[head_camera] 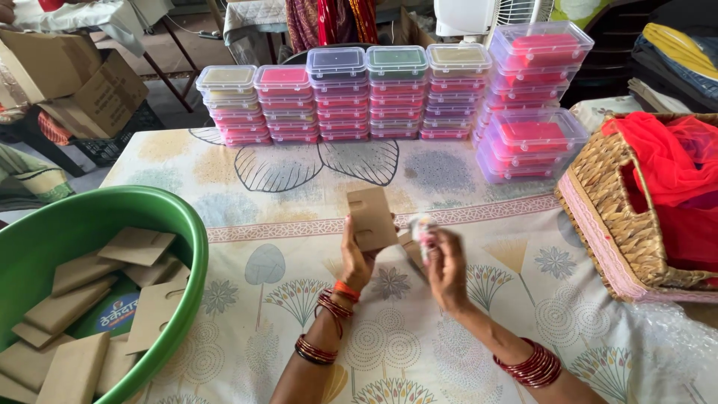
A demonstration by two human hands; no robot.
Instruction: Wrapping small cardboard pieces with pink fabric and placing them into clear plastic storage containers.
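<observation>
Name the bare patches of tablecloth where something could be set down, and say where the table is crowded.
Bare cloth lies between the green tub and the left hand, and between the hands and the stacked plastic boxes. A narrower strip runs between the right hand and the wicker basket. The back edge is crowded with boxes.

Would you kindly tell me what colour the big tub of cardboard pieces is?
The tub is green, seen best in the head view.

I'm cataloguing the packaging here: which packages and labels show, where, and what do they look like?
Clear plastic boxes: stacked in rows at table's far edge, mostly red contents.
Cardboard cartons: far left, brown, open.
Round label: inside green basin, blue, under cardboard cards.
Left hand: holds a notched cardboard card.
</observation>
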